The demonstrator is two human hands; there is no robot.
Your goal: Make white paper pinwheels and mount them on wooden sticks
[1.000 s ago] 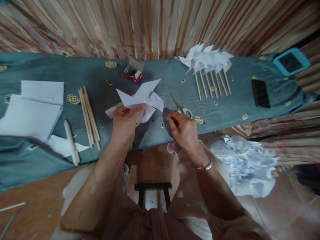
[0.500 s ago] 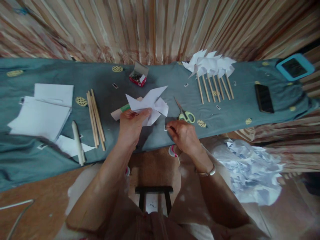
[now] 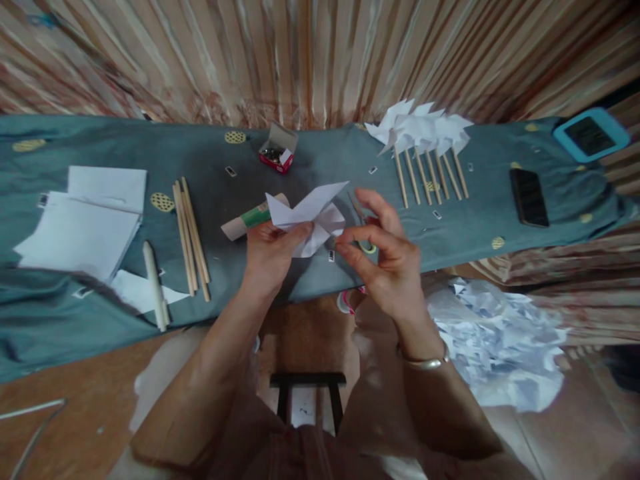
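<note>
My left hand point(image 3: 270, 260) grips a folded white paper pinwheel point(image 3: 305, 210) above the table, thumb pressed near its centre. Thumb and index finger of my right hand point(image 3: 393, 270) are pinched together at the pinwheel's right edge, its other fingers raised; whatever tiny thing may sit in the pinch is too small to name. Behind that hand lie scissors point(image 3: 369, 249) with yellow-green handles, mostly covered. Under and left of the pinwheel lies a beige and green tube point(image 3: 236, 228). A small open red box point(image 3: 277, 160) holding little metallic pieces stands beyond it.
On the left are paper sheets point(image 3: 85, 233), a white pen-like tool point(image 3: 155, 283) and several wooden sticks point(image 3: 187, 233). Pinwheels on sticks point(image 3: 425, 130) lie back right, near a phone point(image 3: 529, 197) and a blue-framed device point(image 3: 590, 135). A bag of white paper point(image 3: 505, 347) sits below the table.
My right hand has risen from the tabletop beside the scissors and come up to the pinwheel, its fingers spreading. My left hand has shifted slightly right with the pinwheel, tilting it.
</note>
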